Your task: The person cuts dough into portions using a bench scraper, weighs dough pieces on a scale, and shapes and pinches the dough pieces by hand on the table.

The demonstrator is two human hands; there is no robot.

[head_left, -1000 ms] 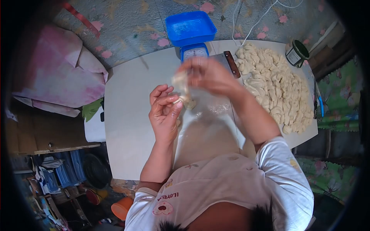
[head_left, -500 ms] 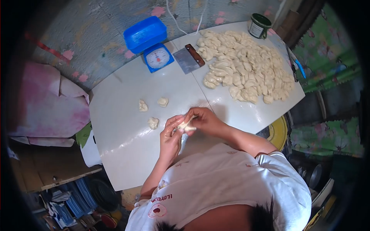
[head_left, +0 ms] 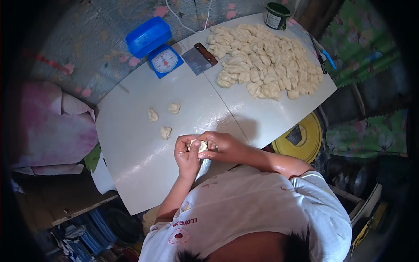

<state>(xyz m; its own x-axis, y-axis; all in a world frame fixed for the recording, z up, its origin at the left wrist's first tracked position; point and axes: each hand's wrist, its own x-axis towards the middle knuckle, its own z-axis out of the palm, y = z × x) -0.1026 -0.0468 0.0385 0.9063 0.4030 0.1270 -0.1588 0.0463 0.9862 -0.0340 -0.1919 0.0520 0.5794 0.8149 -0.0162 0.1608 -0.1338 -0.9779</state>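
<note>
Between my two hands is a small piece of dough, partly covered by the fingers. My left hand is closed around its left side, the thumb lying across it. From the right, my right hand pinches the same piece, its fingers bent over the edge. Three shaped dough pieces lie on the table beyond my left hand: one at the left, another at the back and a nearer one. A large heap of cut dough covers the table's far right.
A blue kitchen scale with a blue pan stands at the back. Beside it lies a dough scraper with a wooden handle. A dark green tub is behind the heap. A yellow lid sits below the table's right edge.
The dough between my hands has gone from stretched to a more compact, gathered lump. My hands have drawn closer together around it. The whole view has shifted slightly.
</note>
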